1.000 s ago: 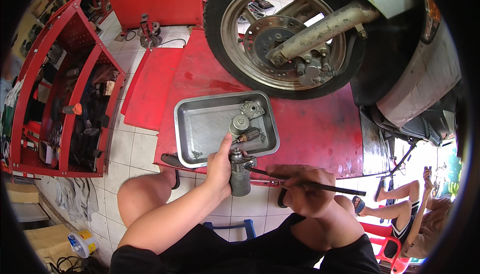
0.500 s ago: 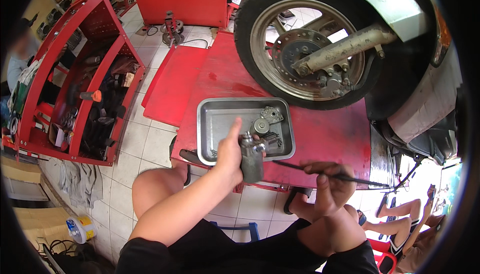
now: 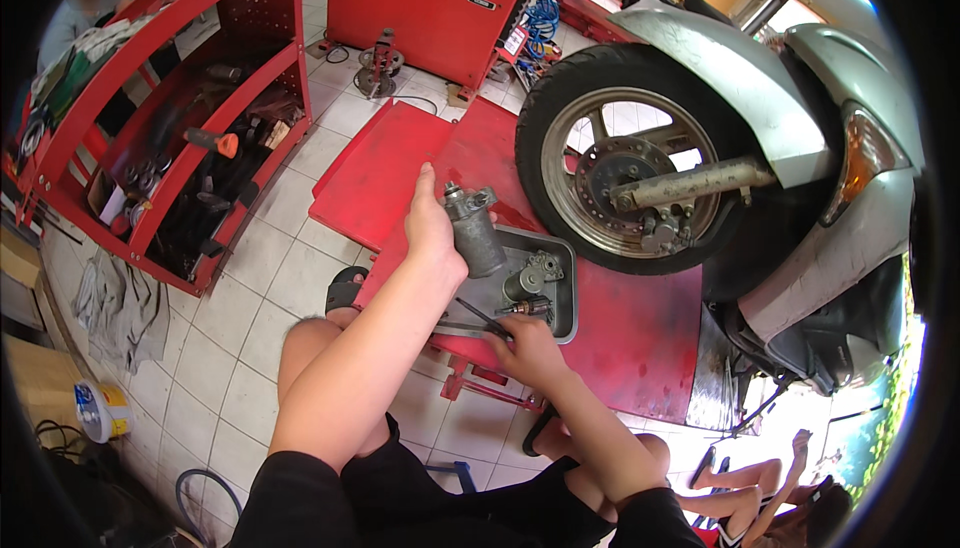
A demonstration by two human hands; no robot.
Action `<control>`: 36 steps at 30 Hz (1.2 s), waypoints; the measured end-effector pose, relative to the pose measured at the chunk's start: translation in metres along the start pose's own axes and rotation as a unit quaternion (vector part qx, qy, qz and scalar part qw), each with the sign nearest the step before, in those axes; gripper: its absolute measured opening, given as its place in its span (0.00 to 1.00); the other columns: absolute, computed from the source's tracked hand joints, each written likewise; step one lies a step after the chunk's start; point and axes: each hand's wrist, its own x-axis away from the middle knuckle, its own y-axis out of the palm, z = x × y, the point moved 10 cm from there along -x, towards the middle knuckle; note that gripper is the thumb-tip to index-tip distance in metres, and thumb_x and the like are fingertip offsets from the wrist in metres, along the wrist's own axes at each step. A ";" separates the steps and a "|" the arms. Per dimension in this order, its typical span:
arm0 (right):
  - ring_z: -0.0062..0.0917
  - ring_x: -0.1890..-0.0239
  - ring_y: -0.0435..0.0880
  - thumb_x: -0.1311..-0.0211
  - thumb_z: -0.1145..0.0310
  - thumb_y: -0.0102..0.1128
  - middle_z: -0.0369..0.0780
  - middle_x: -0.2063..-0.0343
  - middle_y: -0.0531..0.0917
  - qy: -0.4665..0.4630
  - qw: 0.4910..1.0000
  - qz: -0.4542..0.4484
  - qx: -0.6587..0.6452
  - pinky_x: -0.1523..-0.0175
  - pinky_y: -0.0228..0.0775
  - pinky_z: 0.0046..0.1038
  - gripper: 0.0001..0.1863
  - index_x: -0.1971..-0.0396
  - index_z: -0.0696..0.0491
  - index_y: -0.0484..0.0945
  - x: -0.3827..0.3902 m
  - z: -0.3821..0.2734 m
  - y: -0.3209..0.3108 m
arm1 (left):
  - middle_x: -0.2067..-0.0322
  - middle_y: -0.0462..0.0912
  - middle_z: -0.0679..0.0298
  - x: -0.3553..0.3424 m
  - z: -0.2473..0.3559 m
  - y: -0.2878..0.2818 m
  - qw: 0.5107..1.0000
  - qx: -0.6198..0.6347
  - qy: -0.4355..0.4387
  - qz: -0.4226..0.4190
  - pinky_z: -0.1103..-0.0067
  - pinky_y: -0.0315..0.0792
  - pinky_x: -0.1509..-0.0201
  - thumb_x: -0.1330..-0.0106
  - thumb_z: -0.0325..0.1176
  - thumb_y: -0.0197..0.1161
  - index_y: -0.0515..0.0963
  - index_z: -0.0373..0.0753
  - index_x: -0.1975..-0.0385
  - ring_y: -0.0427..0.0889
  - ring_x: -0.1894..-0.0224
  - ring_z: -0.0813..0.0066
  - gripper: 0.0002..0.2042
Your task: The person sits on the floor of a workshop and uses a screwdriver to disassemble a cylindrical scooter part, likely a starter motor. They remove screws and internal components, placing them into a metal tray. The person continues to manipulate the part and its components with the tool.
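Note:
In my left hand (image 3: 432,233) is a grey cylindrical metal part (image 3: 480,241) that looks like a starter motor, tilted, with a short shaft and a lug at its upper end. It is raised over the left part of a metal tray (image 3: 572,293). My right hand (image 3: 532,350) is closed on a thin black rod (image 3: 473,309) at the tray's near edge; the rod's tip points left, toward my left wrist. Beside my right fingers lies a dark part with a coppery band (image 3: 528,308). A round metal part (image 3: 525,283) and a cast metal cover (image 3: 545,266) lie farther back in the tray.
The tray stands on a red lift platform (image 3: 630,333). Behind it to the right is a scooter's front wheel (image 3: 545,168). A red tool rack (image 3: 300,78) with an orange-tipped tool (image 3: 225,145) stands at left. At lower right another person's legs (image 3: 735,493) show.
My left hand has lifted the cylindrical part up and away from me. My right hand has moved left and forward to the tray with the rod. The whole view has shifted.

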 end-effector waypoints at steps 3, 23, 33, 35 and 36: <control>0.49 0.62 0.83 0.43 0.63 0.68 0.51 0.66 0.85 0.015 0.998 -0.044 0.043 0.51 0.75 0.44 0.16 0.61 0.60 0.84 -0.032 0.006 0.031 | 0.74 0.84 0.55 -0.004 0.003 -0.002 1.000 0.004 0.005 0.005 0.64 0.78 0.68 0.32 0.63 0.54 0.73 0.40 0.68 0.82 0.77 0.59 0.27; 0.47 0.56 0.85 0.53 0.71 0.66 0.51 0.60 0.86 0.024 0.993 -0.115 0.027 0.46 0.77 0.44 0.16 0.60 0.52 0.87 -0.081 0.023 0.098 | 0.75 0.83 0.54 -0.001 0.002 -0.009 1.000 -0.001 -0.012 0.028 0.65 0.80 0.69 0.32 0.63 0.54 0.72 0.37 0.66 0.81 0.78 0.59 0.28; 0.49 0.54 0.83 0.44 0.65 0.64 0.52 0.60 0.85 -0.008 0.991 -0.105 0.079 0.48 0.75 0.47 0.17 0.54 0.55 0.81 -0.078 0.015 0.094 | 0.75 0.83 0.55 -0.005 -0.007 -0.005 1.000 -0.009 -0.026 0.016 0.64 0.78 0.68 0.32 0.65 0.51 0.74 0.39 0.70 0.82 0.76 0.57 0.29; 0.50 0.54 0.82 0.41 0.66 0.63 0.53 0.59 0.84 -0.012 0.996 -0.081 0.042 0.48 0.74 0.47 0.16 0.54 0.57 0.80 -0.073 0.017 0.085 | 0.75 0.83 0.55 -0.004 -0.009 -0.004 0.999 -0.024 -0.032 0.017 0.64 0.78 0.68 0.31 0.65 0.51 0.74 0.39 0.70 0.82 0.76 0.58 0.29; 0.51 0.54 0.82 0.40 0.67 0.62 0.53 0.58 0.83 -0.017 0.997 -0.071 0.022 0.48 0.74 0.47 0.16 0.54 0.57 0.80 -0.070 0.016 0.080 | 0.75 0.83 0.55 -0.005 -0.009 -0.006 0.999 -0.031 -0.033 0.021 0.64 0.78 0.68 0.31 0.65 0.51 0.74 0.39 0.70 0.82 0.76 0.58 0.29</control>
